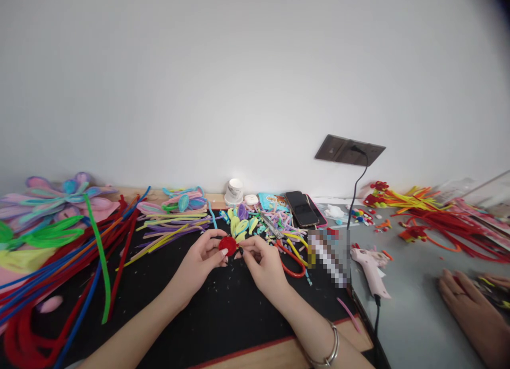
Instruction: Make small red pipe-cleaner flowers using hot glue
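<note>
My left hand point(205, 256) pinches a red fuzzy disc point(227, 246), which looks like a coiled pipe cleaner, between thumb and fingers. Close beside it, my right hand point(258, 260) is closed in a pinch at the disc's right edge. Something small and dark shows at those fingertips, too small to name. Both hands are above the black mat point(223, 310). Just beyond them lie yellow-green pipe-cleaner loops point(239, 226) and many short cut pieces. Scissors with red handles point(292, 265) rest to the right of my right hand.
Long pipe cleaners point(99, 241) and a large pastel flower point(59, 196) cover the left side. A paper cup point(234, 191) and phones point(302, 208) stand by the wall. At right lies a corded pink glue gun point(371, 271); another person's hand point(470, 305) rests beyond.
</note>
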`<state>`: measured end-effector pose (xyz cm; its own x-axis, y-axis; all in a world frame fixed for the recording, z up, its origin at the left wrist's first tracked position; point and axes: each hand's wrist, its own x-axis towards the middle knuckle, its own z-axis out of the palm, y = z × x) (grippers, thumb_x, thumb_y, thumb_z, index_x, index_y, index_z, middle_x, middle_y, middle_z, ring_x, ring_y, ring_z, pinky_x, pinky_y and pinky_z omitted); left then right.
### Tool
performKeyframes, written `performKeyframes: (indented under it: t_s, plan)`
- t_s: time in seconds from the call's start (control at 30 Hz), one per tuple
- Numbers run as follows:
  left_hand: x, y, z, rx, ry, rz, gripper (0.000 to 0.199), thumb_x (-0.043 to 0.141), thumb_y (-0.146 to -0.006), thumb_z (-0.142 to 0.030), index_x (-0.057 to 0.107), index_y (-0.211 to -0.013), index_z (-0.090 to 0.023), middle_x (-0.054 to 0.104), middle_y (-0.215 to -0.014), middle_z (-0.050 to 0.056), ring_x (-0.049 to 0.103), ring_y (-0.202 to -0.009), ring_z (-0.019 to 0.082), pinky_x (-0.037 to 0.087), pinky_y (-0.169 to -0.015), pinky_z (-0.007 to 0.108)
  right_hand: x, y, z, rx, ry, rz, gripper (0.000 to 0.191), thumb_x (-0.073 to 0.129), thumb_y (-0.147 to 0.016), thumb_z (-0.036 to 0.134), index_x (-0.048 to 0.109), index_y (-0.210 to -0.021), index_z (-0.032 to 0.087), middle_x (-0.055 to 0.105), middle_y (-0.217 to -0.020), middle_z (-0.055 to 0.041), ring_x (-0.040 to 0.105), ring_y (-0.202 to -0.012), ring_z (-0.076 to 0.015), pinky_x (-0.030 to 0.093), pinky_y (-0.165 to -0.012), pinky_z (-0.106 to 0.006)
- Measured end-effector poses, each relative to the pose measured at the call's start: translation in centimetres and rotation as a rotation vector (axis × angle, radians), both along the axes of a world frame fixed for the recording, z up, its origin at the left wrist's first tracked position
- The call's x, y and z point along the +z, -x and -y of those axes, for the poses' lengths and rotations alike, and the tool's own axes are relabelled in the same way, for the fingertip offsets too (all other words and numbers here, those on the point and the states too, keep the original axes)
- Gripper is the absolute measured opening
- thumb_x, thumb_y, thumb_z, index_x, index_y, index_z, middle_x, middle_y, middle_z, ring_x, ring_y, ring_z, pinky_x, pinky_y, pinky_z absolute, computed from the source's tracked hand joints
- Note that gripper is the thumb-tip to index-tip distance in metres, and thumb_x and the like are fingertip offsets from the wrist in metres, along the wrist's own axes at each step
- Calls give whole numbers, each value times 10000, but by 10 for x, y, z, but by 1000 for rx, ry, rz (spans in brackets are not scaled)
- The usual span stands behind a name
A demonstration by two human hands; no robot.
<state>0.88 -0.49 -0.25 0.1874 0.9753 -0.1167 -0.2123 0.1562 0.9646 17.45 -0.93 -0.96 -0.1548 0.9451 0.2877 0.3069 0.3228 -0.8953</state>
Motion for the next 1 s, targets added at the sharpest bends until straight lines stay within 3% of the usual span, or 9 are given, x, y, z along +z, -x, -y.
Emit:
performKeyframes:
  t_s: [0.3, 0.57, 1.0]
  plan:
    - [2, 0, 2, -37, 2, -4, 265, 669, -715, -262, 552, -946, -207, 675, -797, 17, 592, -647, 124, 481, -645, 242, -1, -2, 0, 5, 15, 17, 178, 490, -828, 137, 616, -948, 175, 701, -774, -40, 678, -676, -152, 540, -671, -262]
    - [-7, 2, -2, -26, -16, 9, 278, 637, -763, -286, 523, -1006, -213, 653, -872, 23, 618, -754, 151, 494, -718, 280, 0, -3, -1, 16, 2, 53, 237, 469, -843, 135, 636, -1009, 166, 712, -822, -52, 675, -707, -156, 517, -641, -247]
    - [-10, 3, -2, -30, -3, 23, 267, 615, -786, -270, 517, -1030, -218, 644, -929, 26, 612, -805, 143, 500, -748, 272, 1, -2, 3, -35, -5, 43, 142, 486, -841, 185, 618, -887, 165, 714, -774, -58, 671, -656, -158, 492, -581, -236]
